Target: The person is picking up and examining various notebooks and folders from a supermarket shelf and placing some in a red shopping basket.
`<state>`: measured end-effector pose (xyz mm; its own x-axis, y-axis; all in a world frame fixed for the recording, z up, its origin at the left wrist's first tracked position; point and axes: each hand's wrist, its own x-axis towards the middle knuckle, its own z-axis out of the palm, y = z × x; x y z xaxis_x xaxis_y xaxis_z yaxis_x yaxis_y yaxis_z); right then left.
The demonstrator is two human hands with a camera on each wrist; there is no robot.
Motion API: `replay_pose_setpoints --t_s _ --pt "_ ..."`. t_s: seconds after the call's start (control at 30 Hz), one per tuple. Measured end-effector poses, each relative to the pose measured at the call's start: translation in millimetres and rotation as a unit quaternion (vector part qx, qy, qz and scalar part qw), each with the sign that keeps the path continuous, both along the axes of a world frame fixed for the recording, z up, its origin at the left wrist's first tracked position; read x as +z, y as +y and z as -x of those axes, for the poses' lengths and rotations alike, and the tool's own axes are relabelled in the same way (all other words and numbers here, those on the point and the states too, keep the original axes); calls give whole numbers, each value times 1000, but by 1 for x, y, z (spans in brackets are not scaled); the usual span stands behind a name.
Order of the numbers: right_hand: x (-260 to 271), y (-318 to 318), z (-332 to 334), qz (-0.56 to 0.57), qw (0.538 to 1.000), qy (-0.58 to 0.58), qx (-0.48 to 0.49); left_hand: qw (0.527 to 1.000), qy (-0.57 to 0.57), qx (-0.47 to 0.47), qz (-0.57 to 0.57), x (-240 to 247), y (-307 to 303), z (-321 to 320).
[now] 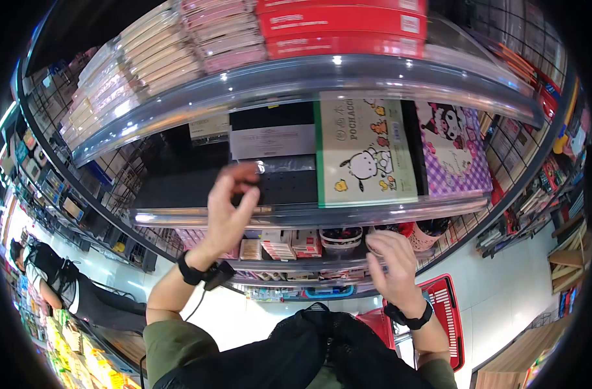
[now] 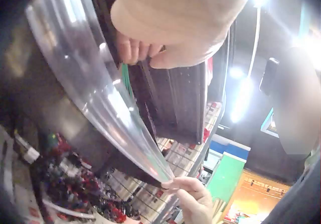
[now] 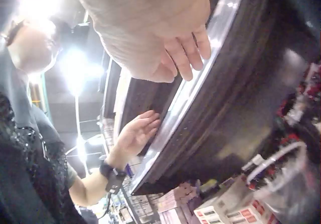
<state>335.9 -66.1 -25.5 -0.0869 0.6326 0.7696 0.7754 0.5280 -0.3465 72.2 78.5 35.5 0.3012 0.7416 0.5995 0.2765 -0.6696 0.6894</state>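
Observation:
My left hand hovers over the front of the black shelf, its fingers loosely bent and nothing held. Just beyond it lie flat packs with a pale label. Farther right, the right hand is at the shelf's clear front strip, fingers loosely extended, holding nothing. Above that hand lies a cream-coloured Pochacco pad with a green edge. Beside the pad is a purple checked item with a cartoon character. In the right wrist view, the fingertips overlap the strip.
Red boxes and stacked packs fill the shelf above. Baskets of small goods stand on the shelf below. A red shopping basket is at the lower right. Another person is in the aisle at left.

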Motion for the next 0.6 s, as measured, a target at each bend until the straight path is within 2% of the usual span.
replay_pose_setpoints --t_s 0.03,0.07,0.1,0.13,0.17,0.23,0.27,0.37,0.5,0.6 --pt "13 15 18 -1 997 -69 37 999 2 49 3 4 23 22" --pt "22 17 18 -6 997 -62 37 999 -2 42 10 7 25 20" --pt "32 26 26 0 993 -107 49 999 -14 37 26 6 34 27" --pt "39 39 42 11 986 -154 58 986 -63 -7 155 9 52 42" --pt "43 44 43 6 987 -150 58 987 -59 -7 151 14 55 41" --pt "50 65 60 60 976 -209 17 974 -3 -54 218 12 76 55" --pt "49 65 57 54 972 -228 11 976 6 -51 212 13 74 53" --pt "54 81 69 27 960 -277 -42 969 10 -72 235 21 77 56" --pt "46 104 75 67 940 -329 -67 957 13 -60 284 24 86 63" --pt "46 106 77 67 936 -337 -79 941 -33 -94 323 26 91 64"
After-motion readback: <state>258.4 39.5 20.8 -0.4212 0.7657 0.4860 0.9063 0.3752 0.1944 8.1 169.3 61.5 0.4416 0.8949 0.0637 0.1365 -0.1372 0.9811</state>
